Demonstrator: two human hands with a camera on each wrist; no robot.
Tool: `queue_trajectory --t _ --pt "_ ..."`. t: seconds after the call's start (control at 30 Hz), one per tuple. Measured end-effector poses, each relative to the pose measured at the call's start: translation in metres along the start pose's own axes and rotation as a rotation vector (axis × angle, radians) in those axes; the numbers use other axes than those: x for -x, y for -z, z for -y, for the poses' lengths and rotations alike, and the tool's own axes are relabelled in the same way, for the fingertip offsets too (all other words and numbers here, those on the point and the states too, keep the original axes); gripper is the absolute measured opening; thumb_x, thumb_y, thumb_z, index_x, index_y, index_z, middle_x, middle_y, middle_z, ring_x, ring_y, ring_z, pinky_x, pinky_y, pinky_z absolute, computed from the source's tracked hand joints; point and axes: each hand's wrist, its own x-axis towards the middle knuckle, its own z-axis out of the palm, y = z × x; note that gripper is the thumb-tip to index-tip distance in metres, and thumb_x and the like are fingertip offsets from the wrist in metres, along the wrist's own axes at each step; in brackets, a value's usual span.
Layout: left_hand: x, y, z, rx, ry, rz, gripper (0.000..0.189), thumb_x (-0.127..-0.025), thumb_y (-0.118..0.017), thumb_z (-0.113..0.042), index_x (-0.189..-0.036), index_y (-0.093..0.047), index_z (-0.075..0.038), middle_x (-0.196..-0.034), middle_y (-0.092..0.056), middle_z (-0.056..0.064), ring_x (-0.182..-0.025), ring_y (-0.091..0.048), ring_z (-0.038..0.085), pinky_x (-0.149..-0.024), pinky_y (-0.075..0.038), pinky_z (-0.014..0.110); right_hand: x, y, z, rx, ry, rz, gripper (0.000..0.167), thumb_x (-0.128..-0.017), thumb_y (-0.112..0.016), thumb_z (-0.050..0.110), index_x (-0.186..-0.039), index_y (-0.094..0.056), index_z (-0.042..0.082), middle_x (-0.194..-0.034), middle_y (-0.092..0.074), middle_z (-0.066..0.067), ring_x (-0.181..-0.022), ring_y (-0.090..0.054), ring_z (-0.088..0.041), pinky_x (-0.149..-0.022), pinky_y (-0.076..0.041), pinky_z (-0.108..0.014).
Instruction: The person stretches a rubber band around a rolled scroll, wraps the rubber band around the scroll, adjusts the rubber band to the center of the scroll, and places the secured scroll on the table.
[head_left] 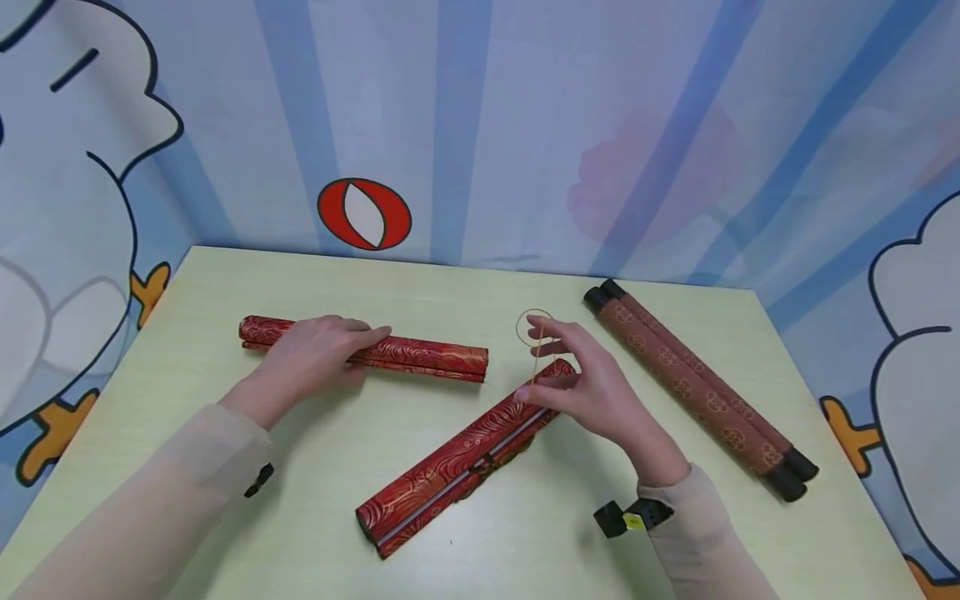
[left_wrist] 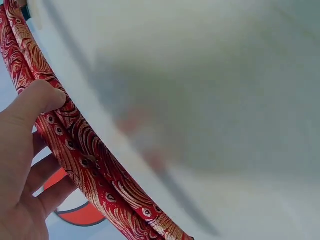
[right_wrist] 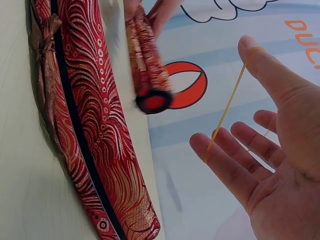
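Observation:
My left hand (head_left: 318, 354) grips a red-and-gold brocade scroll (head_left: 435, 357), rolled into two rolls side by side. In the left wrist view the thumb lies over this scroll (left_wrist: 95, 165), with the fingers behind it. A thin yellow rubber band (right_wrist: 231, 95) is stretched between the spread thumb and index finger of my right hand (head_left: 592, 383); part of its loop runs behind the fingers. Below that hand a second red brocade scroll (head_left: 465, 458) lies diagonally on the table, a knotted tie (right_wrist: 47, 47) along its side. The right hand hides part of its upper end.
To the right lies a brown flower-patterned scroll (head_left: 682, 379) with black end knobs, slanting down the table (head_left: 420, 287). A printed cloth backdrop (head_left: 480, 125) rises behind the table's back edge and along both sides.

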Motion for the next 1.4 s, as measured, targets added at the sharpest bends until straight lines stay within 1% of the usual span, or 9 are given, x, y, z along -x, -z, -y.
queue_trajectory --t 0.1,0.37,0.57,0.7,0.77,0.9,1.0,1.23,1.4 --pt "-0.001 0.009 -0.003 -0.032 -0.025 -0.071 0.058 -0.088 -0.089 -0.016 -0.142 -0.07 -0.013 -0.122 -0.077 0.013 -0.103 -0.076 0.032 -0.08 -0.065 0.046 -0.002 0.001 0.0 0.008 0.003 -0.011 0.088 -0.083 -0.091 -0.002 -0.159 -0.048 0.008 -0.146 -0.055 -0.017 -0.127 -0.062 -0.039 -0.086 -0.065 -0.033" --pt "-0.004 0.034 -0.016 -0.091 -0.053 -0.185 0.057 -0.089 -0.085 -0.017 -0.143 -0.07 -0.016 -0.12 -0.078 0.011 -0.093 -0.077 0.027 -0.06 -0.06 0.036 -0.006 0.004 0.002 0.052 -0.004 -0.037 0.086 -0.083 -0.092 0.003 -0.158 -0.05 0.01 -0.144 -0.057 -0.014 -0.129 -0.061 -0.038 -0.088 -0.065 -0.037" --pt "-0.004 0.046 -0.029 -0.098 -0.064 -0.28 0.058 -0.088 -0.087 -0.019 -0.143 -0.071 -0.018 -0.117 -0.079 0.009 -0.087 -0.077 0.025 -0.055 -0.056 0.033 -0.007 0.004 0.002 0.042 -0.004 -0.051 0.087 -0.084 -0.092 0.006 -0.159 -0.049 0.012 -0.145 -0.055 -0.014 -0.133 -0.059 -0.034 -0.095 -0.063 -0.036" --pt "-0.002 0.051 -0.037 -0.112 -0.064 -0.338 0.059 -0.086 -0.089 -0.018 -0.142 -0.071 -0.018 -0.116 -0.078 0.009 -0.087 -0.077 0.025 -0.056 -0.058 0.034 -0.009 0.003 0.004 0.028 0.022 -0.066 0.087 -0.083 -0.092 0.005 -0.159 -0.049 0.012 -0.145 -0.054 -0.014 -0.133 -0.059 -0.033 -0.094 -0.063 -0.034" --pt "-0.002 0.052 -0.04 -0.116 -0.069 -0.364 0.059 -0.085 -0.09 -0.018 -0.142 -0.071 -0.018 -0.116 -0.077 0.01 -0.089 -0.077 0.027 -0.061 -0.061 0.037 -0.01 0.003 0.006 0.035 0.032 -0.077 0.088 -0.083 -0.093 0.005 -0.159 -0.049 0.012 -0.145 -0.054 -0.013 -0.132 -0.059 -0.032 -0.093 -0.063 -0.034" --pt "-0.003 0.054 -0.044 -0.119 -0.067 -0.393 0.061 -0.085 -0.09 -0.017 -0.143 -0.07 -0.017 -0.118 -0.076 0.012 -0.096 -0.076 0.03 -0.071 -0.065 0.043 -0.012 0.004 0.009 0.079 0.052 -0.105 0.088 -0.083 -0.094 0.008 -0.159 -0.05 0.014 -0.145 -0.054 -0.012 -0.132 -0.059 -0.031 -0.093 -0.064 -0.04" --pt "-0.003 0.054 -0.045 -0.115 -0.074 -0.439 0.061 -0.084 -0.091 -0.016 -0.142 -0.07 -0.017 -0.117 -0.076 0.013 -0.098 -0.076 0.031 -0.075 -0.066 0.045 -0.014 0.006 0.011 0.12 0.072 -0.125 0.087 -0.083 -0.094 0.009 -0.158 -0.05 0.014 -0.147 -0.054 -0.012 -0.133 -0.058 -0.032 -0.094 -0.064 -0.044" --pt "-0.006 0.051 -0.05 -0.115 -0.137 -0.615 0.058 -0.08 -0.091 -0.008 -0.135 -0.073 -0.013 -0.113 -0.075 0.015 -0.099 -0.075 0.035 -0.086 -0.065 0.051 -0.015 0.01 0.014 0.129 0.096 -0.148 0.085 -0.084 -0.093 0.008 -0.158 -0.051 0.014 -0.15 -0.054 -0.011 -0.135 -0.057 -0.031 -0.095 -0.064 -0.047" --pt "-0.009 0.049 -0.054 -0.102 -0.179 -0.671 0.061 -0.079 -0.091 -0.005 -0.137 -0.072 -0.01 -0.115 -0.072 0.017 -0.102 -0.072 0.037 -0.095 -0.062 0.052 -0.016 0.011 0.016 0.145 0.085 -0.155 0.086 -0.084 -0.093 0.01 -0.158 -0.051 0.016 -0.152 -0.054 -0.009 -0.135 -0.056 -0.03 -0.094 -0.064 -0.048"
